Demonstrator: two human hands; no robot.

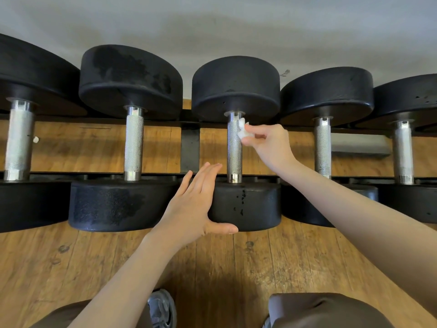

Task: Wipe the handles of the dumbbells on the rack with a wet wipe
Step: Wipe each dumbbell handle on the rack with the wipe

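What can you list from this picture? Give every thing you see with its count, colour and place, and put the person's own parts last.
dumbbells: five, black ends, silver handles, side by side on the rack
rack: one, black, under the dumbbells
wet wipe: one, white, against the middle handle's far end
floor: wooden, brown, below
shoe: one, grey, bottom centre
left hand: open, on the middle dumbbell's near end
right hand: pinches the wipe
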